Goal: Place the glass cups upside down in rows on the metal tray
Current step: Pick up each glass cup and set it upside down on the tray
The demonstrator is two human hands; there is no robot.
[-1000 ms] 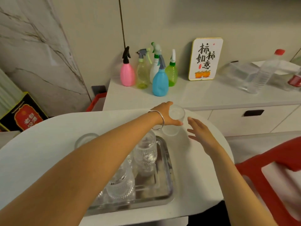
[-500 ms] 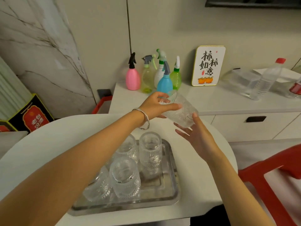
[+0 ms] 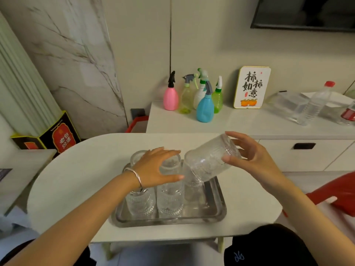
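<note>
Right now, closest to me, the metal tray (image 3: 217, 212) sits on the white table (image 3: 76, 169), and its front right corner is bare steel. That looks like the open slot for a cup. Two glass cups already stand bottom-up at the front: the front left cup (image 3: 141, 205) under my wrist and the front middle cup (image 3: 170, 201) beside it, nearly touching.

Just past them, my left hand (image 3: 155, 169) hangs over the back row with the fingers spread and nothing gripped. Whether the palm touches the back middle cup (image 3: 170, 164) I cannot tell. Another rim, the back left cup (image 3: 136, 156), peeps out behind my knuckles. I judge this hand should only steady the neighbours, or better, draw clear so I do not knock them.

To the right, my right hand (image 3: 253, 160) holds the tilted cup (image 3: 212, 157) in the air above the tray's right side, thumb on the near wall and fingers curled round the far wall. It lies nearly on its side, with one end dipping left and down, over a back right cup (image 3: 193, 179) that I see only through the glass.

To do this well, I would finish turning it fully mouth-down before lowering, and bring it toward me to the empty corner. I would set the rim flat, level with the front row, leaving a small gap so glass does not click on glass.

Farthest off, spray bottles (image 3: 204, 104) stand on the counter, out of my way.
</note>
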